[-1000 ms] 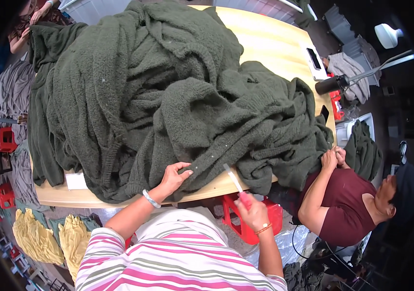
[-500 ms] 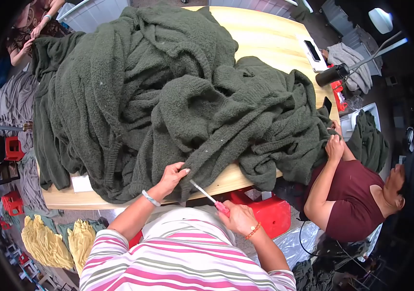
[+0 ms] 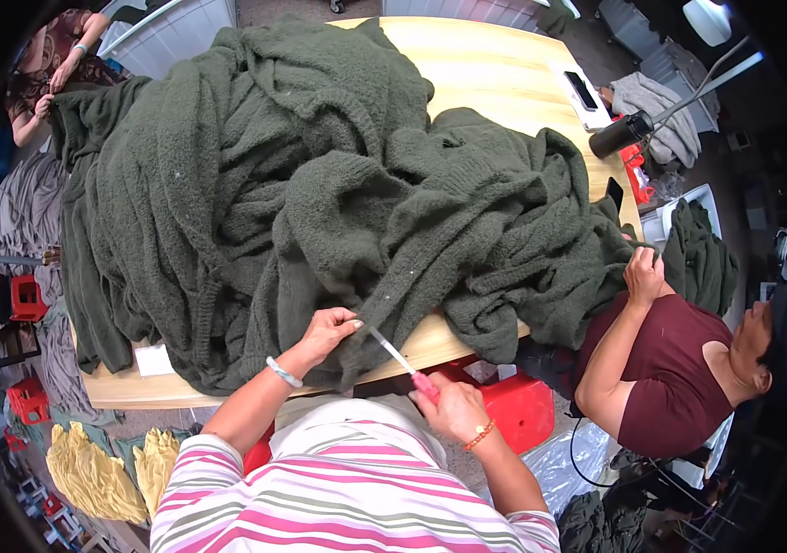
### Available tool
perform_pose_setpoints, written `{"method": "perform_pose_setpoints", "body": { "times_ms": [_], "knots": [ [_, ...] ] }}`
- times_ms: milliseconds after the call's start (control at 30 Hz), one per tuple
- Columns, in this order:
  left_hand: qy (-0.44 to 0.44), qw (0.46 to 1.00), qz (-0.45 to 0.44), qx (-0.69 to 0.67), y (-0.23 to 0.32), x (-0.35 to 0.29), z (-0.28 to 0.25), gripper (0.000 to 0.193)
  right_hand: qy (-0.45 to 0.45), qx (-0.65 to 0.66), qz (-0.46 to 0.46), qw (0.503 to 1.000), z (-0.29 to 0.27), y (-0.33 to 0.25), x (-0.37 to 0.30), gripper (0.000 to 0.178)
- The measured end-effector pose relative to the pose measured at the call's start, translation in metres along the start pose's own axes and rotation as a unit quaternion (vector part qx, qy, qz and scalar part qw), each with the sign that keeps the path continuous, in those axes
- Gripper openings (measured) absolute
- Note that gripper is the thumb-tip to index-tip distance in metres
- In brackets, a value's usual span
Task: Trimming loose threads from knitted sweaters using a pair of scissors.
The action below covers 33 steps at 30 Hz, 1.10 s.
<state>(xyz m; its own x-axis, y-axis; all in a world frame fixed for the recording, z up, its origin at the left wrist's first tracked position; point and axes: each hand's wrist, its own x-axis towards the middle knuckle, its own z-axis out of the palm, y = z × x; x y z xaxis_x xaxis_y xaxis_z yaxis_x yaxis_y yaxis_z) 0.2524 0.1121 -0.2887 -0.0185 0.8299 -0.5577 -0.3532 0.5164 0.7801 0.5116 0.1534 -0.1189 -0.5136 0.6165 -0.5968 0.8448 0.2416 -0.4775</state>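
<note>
Workroom floor, crowded; a pale wood table (image 3: 495, 74) fills the middle. Containers first: white tub (image 3: 653, 227) off the table's right edge, dark green garment (image 3: 696, 253) heaped in it and rising above the rim. Grey-white bin (image 3: 177, 46) beyond the far left corner, another bin (image 3: 467, 11) beyond the far edge — contents of both can't be made out.

On the table, a large pile of dark green knitwear (image 3: 255, 184), draping over the near edge. Left hand (image 3: 324, 336) at that near edge, thumb and fingers pinching a fold of it. Right hand (image 3: 456, 410) closed around the handle of a pink-handled tool (image 3: 404, 362); its slim pale shaft points at the left fingertips, tip beside the pinched fold. Co-worker's hand (image 3: 644, 274) at the pile's right end, on the cloth.

Changes: one second ago the tool stood well off to the right, apart from the left hand; half a second ago its tip was already near. Now it sits slightly higher along the fold — left hand's pinch unchanged. Co-worker's hand has risen from its lower place.
</note>
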Motion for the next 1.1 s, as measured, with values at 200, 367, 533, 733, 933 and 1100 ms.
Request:
{"method": "perform_pose_setpoints", "body": {
  "times_ms": [200, 367, 533, 733, 933, 1100],
  "knots": [
    [-0.05, 0.998, 0.003, 0.024, 0.026, 0.034, 0.016, 0.033, 0.084, 0.026, 0.009, 0.996, 0.0, 0.014, 0.009, 0.028],
    [-0.036, 0.995, 0.007, 0.097, 0.032, 0.057, 0.034, 0.025, 0.111, -0.009, 0.057, 0.992, -0.005, 0.016, 0.02, 0.032],
    [-0.026, 0.991, 0.018, 0.13, 0.031, 0.049, 0.031, 0.006, 0.099, -0.012, 0.075, 0.992, -0.005, 0.017, 0.018, 0.033],
    [-0.018, 0.978, 0.097, 0.182, 0.036, 0.038, 0.026, 0.009, 0.066, 0.007, 0.08, 0.995, -0.012, 0.011, 0.016, 0.036],
    [-0.036, 0.986, 0.052, 0.152, 0.043, 0.039, 0.025, 0.014, 0.051, 0.023, 0.02, 0.998, -0.012, 0.015, 0.009, 0.033],
    [-0.024, 0.988, 0.091, 0.124, 0.051, 0.067, 0.045, 0.056, 0.128, 0.054, 0.04, 0.989, -0.017, 0.019, 0.011, 0.03]
  ]
}}
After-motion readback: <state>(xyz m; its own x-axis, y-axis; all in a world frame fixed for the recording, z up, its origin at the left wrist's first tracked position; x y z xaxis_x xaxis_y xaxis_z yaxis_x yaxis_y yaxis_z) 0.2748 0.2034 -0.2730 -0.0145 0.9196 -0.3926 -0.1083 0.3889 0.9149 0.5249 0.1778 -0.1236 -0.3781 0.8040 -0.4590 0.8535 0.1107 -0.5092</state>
